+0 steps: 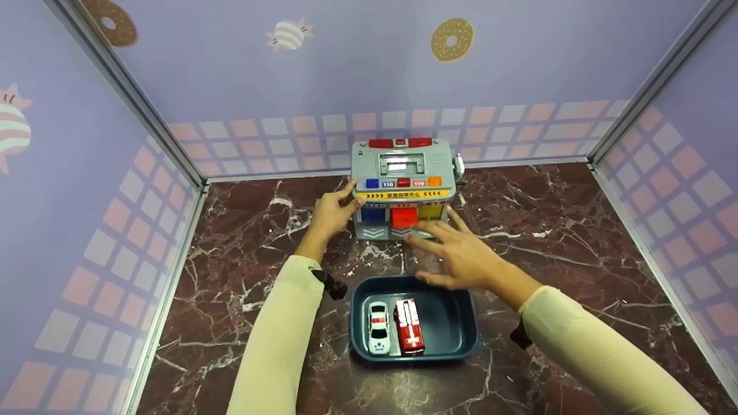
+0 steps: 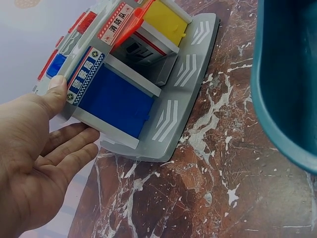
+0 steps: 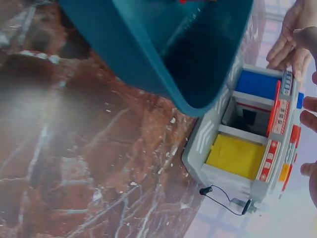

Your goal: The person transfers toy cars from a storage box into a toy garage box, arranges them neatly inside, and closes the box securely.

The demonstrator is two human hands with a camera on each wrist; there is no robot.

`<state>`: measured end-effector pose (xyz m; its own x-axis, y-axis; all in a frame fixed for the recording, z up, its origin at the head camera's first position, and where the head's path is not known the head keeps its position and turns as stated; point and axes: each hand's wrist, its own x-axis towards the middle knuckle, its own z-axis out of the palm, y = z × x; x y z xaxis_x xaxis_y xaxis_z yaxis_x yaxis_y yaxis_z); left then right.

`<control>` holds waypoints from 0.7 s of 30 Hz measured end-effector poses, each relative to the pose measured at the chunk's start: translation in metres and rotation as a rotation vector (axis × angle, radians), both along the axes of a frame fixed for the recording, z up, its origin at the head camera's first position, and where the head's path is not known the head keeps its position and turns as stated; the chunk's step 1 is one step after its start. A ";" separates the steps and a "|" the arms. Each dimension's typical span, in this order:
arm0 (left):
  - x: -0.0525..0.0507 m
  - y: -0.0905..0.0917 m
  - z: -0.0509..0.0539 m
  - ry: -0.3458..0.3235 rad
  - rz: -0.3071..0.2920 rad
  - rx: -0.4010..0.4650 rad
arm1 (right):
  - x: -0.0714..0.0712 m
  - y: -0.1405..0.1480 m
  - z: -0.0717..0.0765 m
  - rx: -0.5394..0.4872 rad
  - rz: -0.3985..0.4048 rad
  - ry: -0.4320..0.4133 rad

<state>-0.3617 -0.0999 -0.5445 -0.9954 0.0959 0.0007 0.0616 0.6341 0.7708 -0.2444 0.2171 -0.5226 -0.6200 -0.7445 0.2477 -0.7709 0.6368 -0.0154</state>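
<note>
A grey toy garage [image 1: 369, 167] stands against the back wall, with red lights along its top. Its red middle door [image 1: 404, 218] is raised, while the blue door [image 2: 116, 101] and yellow door [image 3: 235, 156] are down. My left hand [image 1: 331, 213] holds the garage's left front corner, the thumb on the front and the index finger round the side; the other fingers extend beside it. My right hand [image 1: 461, 253] hovers before the garage's right half, fingers spread, holding nothing. In the tray, a white toy police car [image 1: 379, 331] lies beside a red toy fire truck [image 1: 409, 328].
The dark teal tray [image 1: 471, 331] sits on the marbled tabletop [image 1: 548, 242], nearer me than the garage. Patterned lilac panels [image 1: 369, 75] enclose the back and both sides. A thin black cord [image 3: 223, 201] hangs at the garage's right side.
</note>
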 end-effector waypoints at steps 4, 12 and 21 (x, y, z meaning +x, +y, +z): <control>0.000 -0.003 -0.001 -0.003 0.001 0.004 | 0.013 0.000 -0.006 0.023 0.035 -0.021; 0.000 -0.002 0.001 0.003 -0.021 -0.008 | 0.038 0.000 -0.022 -0.006 0.093 -0.045; 0.000 0.000 0.000 0.010 -0.034 0.001 | 0.059 -0.004 -0.037 0.019 0.174 0.016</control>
